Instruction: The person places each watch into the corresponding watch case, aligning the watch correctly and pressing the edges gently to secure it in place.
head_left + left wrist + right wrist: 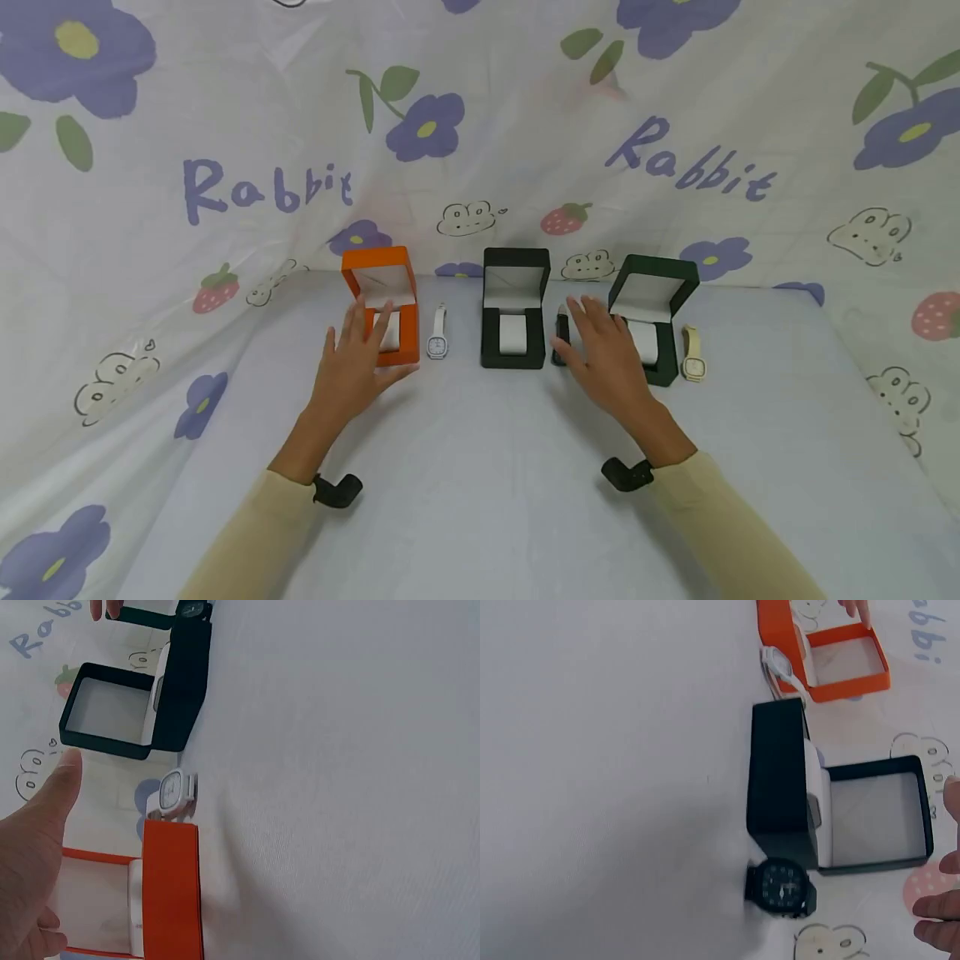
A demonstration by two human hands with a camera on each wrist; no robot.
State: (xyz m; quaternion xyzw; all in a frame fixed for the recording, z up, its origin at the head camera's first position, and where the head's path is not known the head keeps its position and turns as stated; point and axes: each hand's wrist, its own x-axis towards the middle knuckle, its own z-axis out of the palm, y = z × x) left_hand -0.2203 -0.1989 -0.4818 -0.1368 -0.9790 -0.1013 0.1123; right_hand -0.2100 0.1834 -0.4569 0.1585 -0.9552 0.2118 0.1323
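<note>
Cream sleeve (251,533) leads to left hand (350,371) (spread) by orange box (408,335).

Clear passage lies between white wristwatch (437,343) and middle watch box (533,337); black wristwatch (782,887) obstructs the gap toward green watch box (666,354).

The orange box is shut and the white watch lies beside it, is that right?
Not quite: the orange box is open, its lid raised, as the head view shows. The white watch does lie beside it.
</note>
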